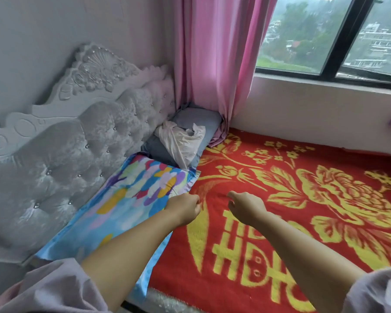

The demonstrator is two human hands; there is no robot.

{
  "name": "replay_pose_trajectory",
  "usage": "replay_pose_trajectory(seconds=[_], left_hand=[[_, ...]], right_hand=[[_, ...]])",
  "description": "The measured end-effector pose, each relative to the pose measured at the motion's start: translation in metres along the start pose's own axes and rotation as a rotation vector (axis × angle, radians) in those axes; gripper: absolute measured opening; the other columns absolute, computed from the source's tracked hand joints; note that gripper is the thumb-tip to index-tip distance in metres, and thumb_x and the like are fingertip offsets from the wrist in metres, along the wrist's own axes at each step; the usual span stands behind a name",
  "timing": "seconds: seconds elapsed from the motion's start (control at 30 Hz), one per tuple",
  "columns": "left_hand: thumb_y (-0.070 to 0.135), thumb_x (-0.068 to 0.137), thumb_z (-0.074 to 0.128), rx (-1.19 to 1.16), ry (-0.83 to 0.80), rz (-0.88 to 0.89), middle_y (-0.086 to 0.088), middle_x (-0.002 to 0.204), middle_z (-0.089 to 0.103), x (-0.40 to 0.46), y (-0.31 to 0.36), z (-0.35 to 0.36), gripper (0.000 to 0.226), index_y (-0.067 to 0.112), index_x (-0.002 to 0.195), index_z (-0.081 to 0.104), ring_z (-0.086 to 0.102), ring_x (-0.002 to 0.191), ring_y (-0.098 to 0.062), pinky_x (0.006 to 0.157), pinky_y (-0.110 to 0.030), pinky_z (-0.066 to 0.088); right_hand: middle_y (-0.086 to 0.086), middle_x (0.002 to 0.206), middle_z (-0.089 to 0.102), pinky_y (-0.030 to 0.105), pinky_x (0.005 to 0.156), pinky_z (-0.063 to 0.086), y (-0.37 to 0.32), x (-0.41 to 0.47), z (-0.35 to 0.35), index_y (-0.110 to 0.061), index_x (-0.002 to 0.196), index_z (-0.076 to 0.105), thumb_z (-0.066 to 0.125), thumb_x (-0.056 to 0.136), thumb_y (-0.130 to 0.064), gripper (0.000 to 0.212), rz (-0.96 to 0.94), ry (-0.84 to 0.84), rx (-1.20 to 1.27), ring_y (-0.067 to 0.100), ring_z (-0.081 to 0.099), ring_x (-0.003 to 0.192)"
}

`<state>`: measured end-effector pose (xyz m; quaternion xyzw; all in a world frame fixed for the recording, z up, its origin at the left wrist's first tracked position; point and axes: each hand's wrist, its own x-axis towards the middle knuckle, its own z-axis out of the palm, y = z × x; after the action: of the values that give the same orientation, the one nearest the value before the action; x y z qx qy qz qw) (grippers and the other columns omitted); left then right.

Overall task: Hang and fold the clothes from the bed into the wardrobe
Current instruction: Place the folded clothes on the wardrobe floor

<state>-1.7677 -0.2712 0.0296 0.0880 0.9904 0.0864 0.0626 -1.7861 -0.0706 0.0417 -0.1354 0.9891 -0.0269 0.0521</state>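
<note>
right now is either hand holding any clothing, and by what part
Nothing is held. The left hand and right hand hover loosely curled over the red blanket; the crumpled white garment lies untouched by the headboard.

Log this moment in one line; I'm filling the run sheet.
left hand empty | right hand empty | white garment untouched on grey pillow

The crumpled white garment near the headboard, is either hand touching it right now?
No. The white garment lies on the grey pillow by the curtain, while the left hand and right hand hover apart from it over the red blanket.
</note>
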Motion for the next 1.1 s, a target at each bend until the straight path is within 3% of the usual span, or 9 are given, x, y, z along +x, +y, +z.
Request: replay_pose_trajectory(seconds=[0.1, 0.3, 0.43, 0.53, 0.73, 0.93, 1.1], left_hand=[[0.032, 0.099, 0.037, 0.025, -0.006, 0.006, -0.008, 0.118, 0.062, 0.037, -0.026, -0.005, 0.032, 0.015, 0.118, 0.057, 0.057, 0.107, -0.031, 0.076, -0.032, 0.042], [0.03, 0.098, 0.037, 0.029, -0.061, 0.027, -0.01, 0.115, 0.061, 0.113, -0.083, -0.026, 0.031, 0.013, 0.115, 0.057, 0.055, 0.104, -0.031, 0.078, -0.035, 0.045], [0.028, 0.097, 0.038, -0.014, -0.066, 0.026, -0.008, 0.111, 0.061, 0.146, -0.112, -0.027, 0.027, 0.015, 0.109, 0.059, 0.055, 0.102, -0.029, 0.069, -0.031, 0.038], [0.027, 0.097, 0.038, -0.01, -0.086, 0.02, -0.008, 0.111, 0.061, 0.162, -0.126, -0.021, 0.028, 0.014, 0.111, 0.059, 0.054, 0.106, -0.028, 0.068, -0.031, 0.036], [0.028, 0.098, 0.038, -0.043, -0.139, -0.059, -0.009, 0.116, 0.061, 0.181, -0.15, 0.006, 0.029, 0.015, 0.115, 0.058, 0.057, 0.1, -0.031, 0.068, -0.03, 0.037], [0.027, 0.097, 0.039, -0.063, -0.163, -0.201, -0.007, 0.109, 0.065, 0.229, -0.195, 0.041, 0.03, 0.017, 0.117, 0.058, 0.059, 0.097, -0.03, 0.076, -0.036, 0.049], [0.025, 0.098, 0.038, -0.092, -0.206, -0.277, -0.006, 0.131, 0.054, 0.34, -0.202, 0.098, 0.038, 0.016, 0.134, 0.045, 0.053, 0.115, -0.029, 0.085, -0.039, 0.049]], right_hand=[[0.009, 0.104, 0.066, 0.032, 0.066, 0.045, -0.013, 0.045, 0.004, -0.016, 0.124, 0.051, 0.033, 0.1, -0.03, 0.033, -0.009, 0.008, -0.008, 0.031, 0.064, 0.092], [0.008, 0.097, 0.067, 0.031, 0.064, 0.045, -0.041, 0.122, 0.001, -0.015, 0.116, 0.054, 0.032, 0.099, -0.027, 0.03, 0.043, 0.029, 0.021, 0.031, 0.065, 0.087], [0.009, 0.108, 0.067, 0.033, 0.071, 0.048, -0.047, 0.162, -0.001, -0.019, 0.123, 0.054, 0.033, 0.099, -0.028, 0.033, 0.077, 0.044, 0.046, 0.03, 0.064, 0.096], [0.008, 0.105, 0.066, 0.032, 0.067, 0.046, -0.043, 0.187, 0.014, -0.018, 0.12, 0.053, 0.033, 0.099, -0.027, 0.031, 0.087, 0.01, 0.047, 0.029, 0.063, 0.094], [0.009, 0.102, 0.065, 0.031, 0.061, 0.043, -0.027, 0.236, 0.071, -0.014, 0.113, 0.052, 0.031, 0.099, -0.026, 0.027, 0.064, -0.147, 0.036, 0.029, 0.063, 0.088], [0.009, 0.113, 0.064, 0.033, 0.073, 0.049, -0.005, 0.329, 0.137, -0.016, 0.124, 0.051, 0.032, 0.098, -0.024, 0.033, -0.018, -0.277, 0.049, 0.029, 0.063, 0.1], [0.008, 0.115, 0.059, 0.034, 0.076, 0.047, 0.03, 0.408, 0.223, -0.016, 0.124, 0.047, 0.032, 0.098, -0.026, 0.032, -0.067, -0.357, 0.127, 0.03, 0.06, 0.103]])
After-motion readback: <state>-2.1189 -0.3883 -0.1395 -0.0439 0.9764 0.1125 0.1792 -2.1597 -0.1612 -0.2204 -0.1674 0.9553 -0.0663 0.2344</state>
